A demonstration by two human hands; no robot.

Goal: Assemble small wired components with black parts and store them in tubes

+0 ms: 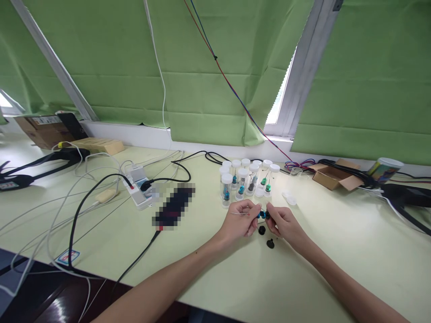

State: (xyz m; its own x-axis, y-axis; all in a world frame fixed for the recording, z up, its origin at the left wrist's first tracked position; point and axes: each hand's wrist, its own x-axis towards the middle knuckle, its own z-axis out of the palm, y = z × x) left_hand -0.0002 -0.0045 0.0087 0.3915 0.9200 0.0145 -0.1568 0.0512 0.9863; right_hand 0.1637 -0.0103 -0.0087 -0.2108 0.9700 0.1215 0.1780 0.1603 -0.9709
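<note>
My left hand (240, 218) is closed, pinching a small blue and black part (262, 215) above the table. From the same hand a thin metal rod or wire sticks out to the left. My right hand (284, 224) grips the black end of that part between thumb and fingers. On the table just below the hands lie a black nut-like piece (261, 230) and a black round cap-like piece (270, 243). Behind the hands stand several clear tubes (226, 190) with white lids, holding blue or green parts with thin rods.
A loose clear-white lid (288, 198) lies right of the tubes. To the left are a charging phone (174, 205), a power strip (138, 190) and tangled cables. An open cardboard box (333, 176), a can (385, 169) and a black headset-like object (409, 197) stand right.
</note>
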